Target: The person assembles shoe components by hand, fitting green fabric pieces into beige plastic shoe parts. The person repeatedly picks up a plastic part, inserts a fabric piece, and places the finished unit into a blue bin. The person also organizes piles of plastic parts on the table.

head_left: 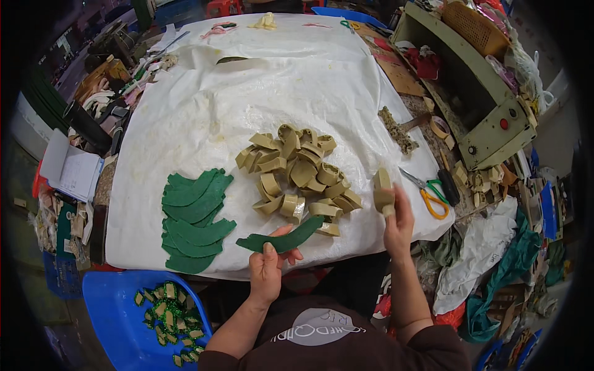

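Observation:
My left hand (267,272) pinches a curved green strip of fabric (297,237) between thumb and fingers, at the table's near edge. To its right, my right hand (399,226) grips a tan shoe heel (383,190) upright above the white sheet. Between and beyond my hands lies a heap of similar tan heels (303,173), tumbled in several directions. A pile of overlapping curved green strips (195,216) is spread on the sheet to the left.
White sheeting (204,123) covers the table. Scissors with orange and green handles (433,196) lie at the right edge. A blue basin (117,321) at lower left holds tan heels with glittery green material. A pale green metal machine (470,93) stands far right.

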A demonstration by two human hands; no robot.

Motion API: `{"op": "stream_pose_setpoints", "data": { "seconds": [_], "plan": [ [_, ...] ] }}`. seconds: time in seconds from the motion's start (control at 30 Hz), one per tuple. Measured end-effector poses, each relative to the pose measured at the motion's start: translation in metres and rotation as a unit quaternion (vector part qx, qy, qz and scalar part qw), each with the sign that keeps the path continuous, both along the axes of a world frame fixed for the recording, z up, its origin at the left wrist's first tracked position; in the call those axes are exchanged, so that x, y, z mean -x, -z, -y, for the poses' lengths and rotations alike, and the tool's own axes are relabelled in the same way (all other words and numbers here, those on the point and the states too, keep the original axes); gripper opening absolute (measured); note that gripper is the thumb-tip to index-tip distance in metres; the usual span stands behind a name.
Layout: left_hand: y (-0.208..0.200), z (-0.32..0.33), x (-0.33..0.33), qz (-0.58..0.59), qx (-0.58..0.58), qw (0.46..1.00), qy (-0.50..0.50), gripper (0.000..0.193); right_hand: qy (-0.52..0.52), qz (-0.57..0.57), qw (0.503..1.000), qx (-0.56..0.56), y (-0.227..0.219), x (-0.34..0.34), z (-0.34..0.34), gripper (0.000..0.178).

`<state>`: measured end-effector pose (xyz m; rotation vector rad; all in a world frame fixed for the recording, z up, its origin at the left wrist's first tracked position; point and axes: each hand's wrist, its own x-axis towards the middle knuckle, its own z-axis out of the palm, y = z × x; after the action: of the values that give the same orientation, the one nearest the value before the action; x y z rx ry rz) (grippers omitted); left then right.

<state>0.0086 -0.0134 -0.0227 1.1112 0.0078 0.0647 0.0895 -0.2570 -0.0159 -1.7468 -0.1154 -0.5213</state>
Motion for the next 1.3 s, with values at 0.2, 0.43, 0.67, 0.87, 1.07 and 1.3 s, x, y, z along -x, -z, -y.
{"op": "stream_pose_setpoints", "data": {
  "seconds": [0.2,0.43,0.67,0.87,1.07,1.3],
  "plan": [
    [-0.009,-0.002,-0.005,-0.030,0.007,0.999,-0.016,0.044,0.024,-0.002,0.935,0.353,0.003,0.021,0.017,0.048],
    [-0.019,-0.006,-0.004,-0.030,0.077,0.996,-0.041,0.043,0.008,-0.041,0.926,0.374,-0.006,0.025,0.036,0.052],
    [-0.029,-0.010,-0.009,-0.036,0.059,0.997,-0.027,0.044,0.019,-0.045,0.991,0.123,0.000,0.026,0.040,0.031],
    [-0.032,-0.005,-0.007,0.009,0.067,0.997,-0.030,0.038,-0.195,0.030,0.980,-0.025,-0.064,0.034,-0.022,0.033],
    [-0.040,0.010,0.000,-0.023,0.093,0.994,-0.051,0.037,-0.293,0.219,0.930,0.044,-0.059,0.033,-0.085,0.037],
    [-0.050,0.005,0.011,-0.011,0.070,0.997,-0.024,0.037,-0.241,0.275,0.928,0.069,-0.036,0.036,-0.105,0.042]
  ]
}}
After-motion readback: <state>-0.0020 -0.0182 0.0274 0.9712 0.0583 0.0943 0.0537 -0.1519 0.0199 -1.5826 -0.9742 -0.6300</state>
